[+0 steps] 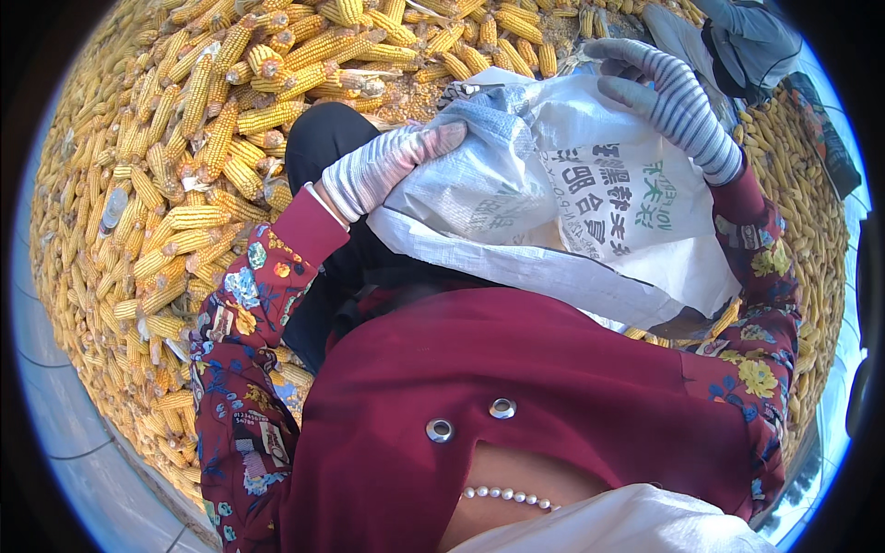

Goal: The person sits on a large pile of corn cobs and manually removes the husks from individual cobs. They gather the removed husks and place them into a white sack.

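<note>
A white woven plastic sack (608, 200) with dark and green print lies across my lap, its mouth towards my body. My left hand (401, 162), in a striped knit glove, pinches the sack's bunched side between thumb and fingers. At the sack's far right edge is my right hand (660, 104), in a matching glove, with fingers and thumb spread apart; whether it touches the plastic I cannot tell. Corn cobs (297, 76) without husks lie heaped beyond the sack and to the left. The inside of the sack is mostly hidden.
Another person (753, 45) in grey clothing is at the top right. More corn cobs (819, 242) cover the ground on the right. A clear plastic bottle (113, 209) rests on the heap at left. A dark bag (823, 138) lies at the right edge.
</note>
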Motion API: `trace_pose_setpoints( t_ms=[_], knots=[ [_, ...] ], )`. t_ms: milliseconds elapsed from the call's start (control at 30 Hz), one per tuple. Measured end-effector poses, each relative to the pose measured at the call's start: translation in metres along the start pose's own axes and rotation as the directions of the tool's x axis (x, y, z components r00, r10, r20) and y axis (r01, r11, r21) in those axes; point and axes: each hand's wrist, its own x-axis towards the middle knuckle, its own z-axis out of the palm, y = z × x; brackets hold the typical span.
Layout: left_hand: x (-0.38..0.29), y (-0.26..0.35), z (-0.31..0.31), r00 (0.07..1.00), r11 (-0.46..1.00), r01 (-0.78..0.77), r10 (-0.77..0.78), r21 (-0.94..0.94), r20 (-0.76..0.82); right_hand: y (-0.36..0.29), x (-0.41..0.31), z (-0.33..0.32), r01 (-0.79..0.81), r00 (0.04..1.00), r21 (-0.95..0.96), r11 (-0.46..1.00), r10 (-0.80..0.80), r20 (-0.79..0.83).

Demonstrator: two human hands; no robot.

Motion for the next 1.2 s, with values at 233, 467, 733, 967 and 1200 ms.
trace_pose_setpoints(
  t_ms=[233,467,733,967,1200],
  knots=[
    [0.023,0.031,0.009,0.935,0.899,-0.262,0.146,0.351,0.324,-0.078,-0.015,0.034,0.69,0.724,-0.425,0.586,-0.548,0.42],
    [0.037,0.059,0.048,0.508,-0.44,0.012,0.776,0.898,0.374,-0.042,0.021,0.03,0.43,0.897,-0.624,0.652,-0.386,0.214],
    [0.048,0.057,0.102,0.985,-0.577,0.065,0.168,0.814,0.041,-0.049,0.061,-0.106,-0.035,0.652,-0.837,0.547,-0.622,-0.434],
    [0.033,0.112,-0.004,0.852,-0.72,0.361,0.513,0.592,0.105,-0.041,-0.016,-0.123,0.189,0.201,-0.68,0.708,-0.706,-0.679],
    [0.042,0.113,0.004,0.324,-0.526,0.224,0.834,0.821,0.446,0.032,-0.042,0.015,0.291,0.488,0.113,0.95,-0.046,-0.871]
  ],
)
